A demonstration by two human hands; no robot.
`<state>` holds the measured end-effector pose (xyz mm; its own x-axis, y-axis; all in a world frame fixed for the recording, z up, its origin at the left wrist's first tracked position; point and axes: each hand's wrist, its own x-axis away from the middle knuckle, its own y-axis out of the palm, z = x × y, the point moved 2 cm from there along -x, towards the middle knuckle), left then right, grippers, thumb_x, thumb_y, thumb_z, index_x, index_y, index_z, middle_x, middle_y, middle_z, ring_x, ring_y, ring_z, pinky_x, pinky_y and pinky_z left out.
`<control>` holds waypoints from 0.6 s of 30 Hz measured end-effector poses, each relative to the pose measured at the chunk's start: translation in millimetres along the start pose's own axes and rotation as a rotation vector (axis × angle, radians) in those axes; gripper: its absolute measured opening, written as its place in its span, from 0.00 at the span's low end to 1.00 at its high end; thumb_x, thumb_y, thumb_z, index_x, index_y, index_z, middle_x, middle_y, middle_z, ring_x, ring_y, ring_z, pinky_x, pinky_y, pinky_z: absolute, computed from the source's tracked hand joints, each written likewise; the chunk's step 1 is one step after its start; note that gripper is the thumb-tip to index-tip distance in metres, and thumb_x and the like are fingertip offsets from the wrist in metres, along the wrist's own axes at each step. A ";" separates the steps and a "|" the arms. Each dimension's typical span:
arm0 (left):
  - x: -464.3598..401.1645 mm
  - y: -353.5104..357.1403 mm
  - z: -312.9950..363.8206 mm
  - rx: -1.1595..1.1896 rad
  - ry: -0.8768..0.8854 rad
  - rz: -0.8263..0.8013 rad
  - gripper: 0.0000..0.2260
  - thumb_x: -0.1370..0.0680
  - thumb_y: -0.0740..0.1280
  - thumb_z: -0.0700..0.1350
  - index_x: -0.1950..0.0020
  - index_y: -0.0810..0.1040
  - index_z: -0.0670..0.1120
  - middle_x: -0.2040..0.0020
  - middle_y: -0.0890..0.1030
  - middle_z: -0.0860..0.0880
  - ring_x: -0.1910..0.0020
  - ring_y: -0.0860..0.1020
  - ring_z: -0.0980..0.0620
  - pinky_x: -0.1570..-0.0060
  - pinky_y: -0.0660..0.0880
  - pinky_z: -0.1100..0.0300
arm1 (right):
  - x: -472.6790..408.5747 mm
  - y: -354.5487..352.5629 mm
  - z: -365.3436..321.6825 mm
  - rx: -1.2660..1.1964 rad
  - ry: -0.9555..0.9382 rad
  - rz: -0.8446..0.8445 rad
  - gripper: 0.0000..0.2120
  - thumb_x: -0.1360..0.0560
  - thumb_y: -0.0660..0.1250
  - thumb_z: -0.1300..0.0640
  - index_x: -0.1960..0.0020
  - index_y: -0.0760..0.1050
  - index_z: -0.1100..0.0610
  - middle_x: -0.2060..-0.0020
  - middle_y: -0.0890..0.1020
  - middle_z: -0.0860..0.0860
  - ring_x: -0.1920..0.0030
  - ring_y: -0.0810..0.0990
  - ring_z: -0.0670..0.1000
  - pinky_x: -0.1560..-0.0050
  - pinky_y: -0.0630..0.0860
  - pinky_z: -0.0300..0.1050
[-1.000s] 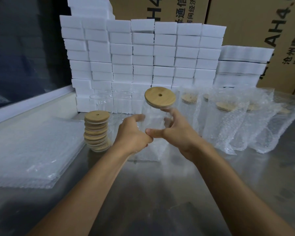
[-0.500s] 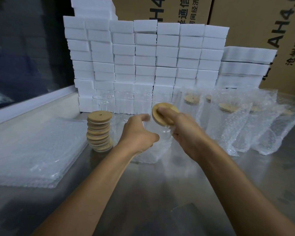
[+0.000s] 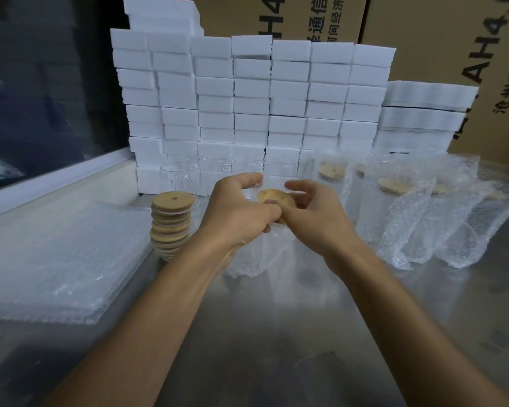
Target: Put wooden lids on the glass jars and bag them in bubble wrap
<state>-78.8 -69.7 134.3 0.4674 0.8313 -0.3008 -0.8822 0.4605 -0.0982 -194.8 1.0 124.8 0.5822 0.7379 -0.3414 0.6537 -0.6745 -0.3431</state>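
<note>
Both hands meet over the bag [image 3: 256, 254] on the table [image 3: 276, 333], left hand [image 3: 241, 212] pinching its mouth, right hand [image 3: 315, 212] curled round the lid [image 3: 275, 198] of the jar inside.

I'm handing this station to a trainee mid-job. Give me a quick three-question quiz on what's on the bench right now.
1. True or false: the stack of wooden lids stands left of both hands.
2. Which is in the bubble wrap bag being held? A) a lidded jar B) a white foam block C) a loose lid only
3. Fill in: the finished bagged jars stand to the ____ of the right hand.

Key: 1 true; 2 A, the left hand and right hand hold it at the lid; 3 right.
</note>
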 end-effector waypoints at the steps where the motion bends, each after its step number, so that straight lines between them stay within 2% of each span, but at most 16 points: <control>1: -0.4 -1.2 1.6 0.018 0.006 0.003 0.29 0.32 0.69 0.31 0.31 0.75 0.45 0.40 0.77 0.55 0.78 0.76 0.59 0.76 0.70 0.68 | 0.8 0.3 -1.5 0.007 -0.030 0.018 0.30 0.28 0.76 0.46 0.29 0.73 0.53 0.42 0.81 0.48 0.46 0.81 0.44 0.47 0.78 0.40; 3: -1.8 -4.7 4.0 0.062 0.013 0.012 0.30 0.33 0.69 0.31 0.31 0.75 0.44 0.42 0.77 0.57 0.77 0.75 0.57 0.74 0.71 0.67 | 1.8 0.8 -3.9 0.004 -0.105 0.064 0.25 0.28 0.77 0.47 0.33 0.76 0.52 0.43 0.81 0.46 0.45 0.81 0.43 0.47 0.78 0.37; 5: -3.5 -9.5 4.9 0.122 0.006 0.045 0.30 0.32 0.71 0.32 0.31 0.74 0.44 0.41 0.78 0.56 0.77 0.74 0.55 0.73 0.73 0.65 | 3.9 0.4 -6.9 -0.042 -0.200 0.146 0.19 0.27 0.77 0.51 0.38 0.78 0.52 0.46 0.82 0.43 0.46 0.82 0.42 0.47 0.80 0.34; 7: -5.4 -14.4 4.3 0.178 -0.011 0.100 0.29 0.31 0.71 0.31 0.30 0.74 0.43 0.40 0.78 0.54 0.76 0.75 0.54 0.71 0.75 0.64 | 6.1 -1.9 -7.1 -0.055 -0.302 0.245 0.17 0.26 0.77 0.51 0.41 0.77 0.50 0.46 0.81 0.41 0.45 0.81 0.40 0.46 0.79 0.34; 9: -7.1 -17.9 3.8 0.234 -0.028 0.147 0.29 0.31 0.69 0.30 0.30 0.74 0.41 0.39 0.78 0.51 0.76 0.75 0.54 0.70 0.76 0.65 | 5.8 -3.8 -2.8 -0.041 -0.327 0.228 0.25 0.29 0.78 0.44 0.36 0.72 0.45 0.40 0.78 0.38 0.40 0.76 0.38 0.45 0.76 0.34; 11: -8.4 -19.8 3.8 0.276 -0.037 0.174 0.29 0.31 0.69 0.28 0.31 0.74 0.40 0.39 0.78 0.48 0.77 0.74 0.55 0.70 0.77 0.65 | 3.9 -2.6 4.6 -0.064 -0.231 0.066 0.41 0.35 0.79 0.36 0.28 0.64 0.42 0.36 0.73 0.39 0.38 0.73 0.36 0.45 0.72 0.34; 13: -8.7 -20.5 3.6 0.290 -0.039 0.183 0.28 0.30 0.68 0.28 0.31 0.73 0.39 0.39 0.78 0.48 0.76 0.76 0.54 0.69 0.77 0.64 | 4.1 2.7 13.9 -0.056 -0.118 -0.094 0.52 0.40 0.78 0.31 0.23 0.58 0.42 0.38 0.72 0.40 0.41 0.73 0.36 0.50 0.72 0.31; 14: -8.7 -20.3 3.5 0.297 -0.039 0.180 0.27 0.30 0.68 0.28 0.31 0.73 0.39 0.39 0.78 0.47 0.75 0.77 0.53 0.68 0.77 0.63 | 5.3 5.6 17.6 -0.042 -0.083 -0.126 0.51 0.40 0.77 0.31 0.23 0.60 0.43 0.42 0.73 0.39 0.45 0.75 0.37 0.56 0.74 0.30; 16: -8.7 -18.6 3.5 0.324 -0.042 0.160 0.28 0.29 0.70 0.28 0.30 0.72 0.39 0.39 0.78 0.46 0.73 0.78 0.51 0.68 0.77 0.62 | 5.3 10.2 23.3 -0.019 -0.080 -0.089 0.41 0.37 0.76 0.34 0.29 0.70 0.48 0.46 0.77 0.39 0.49 0.80 0.41 0.61 0.77 0.29; 18: -8.9 -16.7 3.5 0.328 -0.049 0.140 0.29 0.30 0.72 0.30 0.30 0.71 0.39 0.38 0.78 0.45 0.72 0.79 0.51 0.67 0.78 0.62 | 2.1 10.6 25.9 -0.024 -0.122 -0.001 0.22 0.30 0.76 0.41 0.43 0.80 0.52 0.52 0.83 0.42 0.54 0.83 0.43 0.58 0.79 0.33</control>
<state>-68.0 -83.7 141.9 0.3524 0.9038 -0.2428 -0.8766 0.4096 0.2525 -199.2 -5.2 97.8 0.5193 0.7293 -0.4454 0.6665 -0.6718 -0.3231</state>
